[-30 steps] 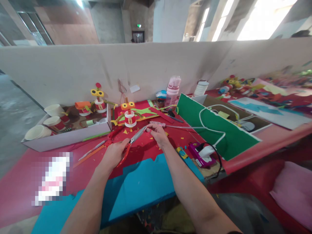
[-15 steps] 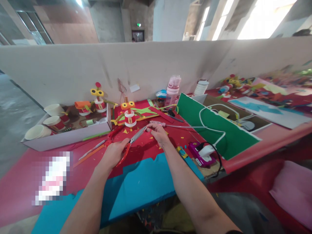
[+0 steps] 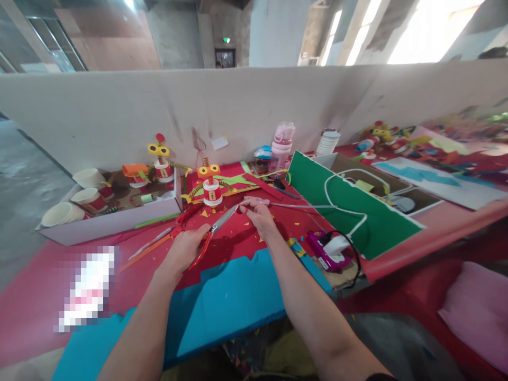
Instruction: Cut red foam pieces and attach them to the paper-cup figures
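Note:
My left hand [image 3: 186, 247] is closed around the red handles of a pair of scissors [image 3: 224, 219], its blades pointing up and to the right. At the blade tips, my right hand [image 3: 257, 216] pinches a small red piece [image 3: 240, 210], which looks like paper; the fingers cover much of it. Just behind the hands stands a paper-cup robot figure [image 3: 211, 191] with an orange head, round eyes and coiled arms. A glue gun [image 3: 262, 201] lies behind my right fingers, partly hidden. Yellow paper scraps [image 3: 205, 213] are scattered on the red tabletop [image 3: 234, 238].
On the left, a white box [image 3: 119, 224] holds paper cups and more figures. A purple power strip [image 3: 329, 254] with a white plug sits right, near a green-sided box [image 3: 349, 211]. Blue board [image 3: 234, 296] lines the front edge. A pink bottle [image 3: 281, 145] stands behind.
My right fingers have turned slightly at the blade tips, and the small red piece shows more clearly. My left hand and the scissors stay almost in place.

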Available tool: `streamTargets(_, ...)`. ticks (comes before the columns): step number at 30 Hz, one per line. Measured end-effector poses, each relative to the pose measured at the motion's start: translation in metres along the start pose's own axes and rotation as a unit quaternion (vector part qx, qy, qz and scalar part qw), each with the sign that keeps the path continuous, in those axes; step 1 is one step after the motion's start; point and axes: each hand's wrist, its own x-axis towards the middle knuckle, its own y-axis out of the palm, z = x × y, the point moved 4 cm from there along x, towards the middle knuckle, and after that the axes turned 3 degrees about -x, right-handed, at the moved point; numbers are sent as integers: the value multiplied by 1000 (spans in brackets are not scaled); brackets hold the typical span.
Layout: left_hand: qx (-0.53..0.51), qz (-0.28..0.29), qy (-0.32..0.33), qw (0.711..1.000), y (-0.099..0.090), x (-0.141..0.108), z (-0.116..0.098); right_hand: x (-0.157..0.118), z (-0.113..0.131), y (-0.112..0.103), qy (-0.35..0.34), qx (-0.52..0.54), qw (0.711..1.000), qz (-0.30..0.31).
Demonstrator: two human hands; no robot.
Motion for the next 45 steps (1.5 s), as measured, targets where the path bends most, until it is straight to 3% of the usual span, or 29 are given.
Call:
streamTargets(3, 30, 5, -27, 999, 1, 2, 7, 2, -2, -10, 12, 43, 993, -105)
streamTargets(5, 47, 21, -41, 998, 4, 3, 12, 2, -6, -13, 45, 113, 984, -128)
streamTargets(12, -9, 51, -10, 999, 13, 2, 16, 0, -2, -2, 68, 277, 954, -90)
streamTargets(19, -40, 68, 30, 996, 4, -8, 21, -2, -7, 7, 76, 235, 966, -81)
streamTargets(21, -45, 32, 35, 998, -1, -7, 20, -3, -9, 10, 74, 207, 972, -88)
streamTargets(24, -85, -103, 23, 991, -7, -1, 17, -7, -8, 20, 89, 217, 970, -71)
streamTargets(26, -163, -192, 2, 968, -7, 4, 15, -12, -6, 29, 103, 235, 965, -50)
streamTargets(28, -273, -232, -14, 934, -1, 9, 12, -18, -5, 39, 115, 240, 964, -24)
streamTargets(33, -516, -214, -35, 829, 19, 17, 2, -36, -14, 66, 150, 222, 962, 45)
streamTargets(37, -581, -192, -43, 790, 26, 17, -1, -48, -22, 84, 169, 228, 953, 109)
streamTargets(39, -567, -188, -45, 801, 25, 16, 3, -49, -23, 87, 165, 212, 955, 124)
streamTargets(40, -531, -192, -47, 824, 22, 15, 7, -48, -23, 85, 157, 197, 961, 114)
streamTargets(43, -302, -196, -46, 932, 4, 7, 21, -38, -22, 71, 123, 156, 979, 48)
streamTargets(44, -213, -168, -42, 961, -2, 4, 25, -34, -21, 65, 115, 154, 981, 26)
streamTargets(45, -147, -107, -37, 983, -4, 2, 28, -31, -21, 59, 112, 159, 981, 8)
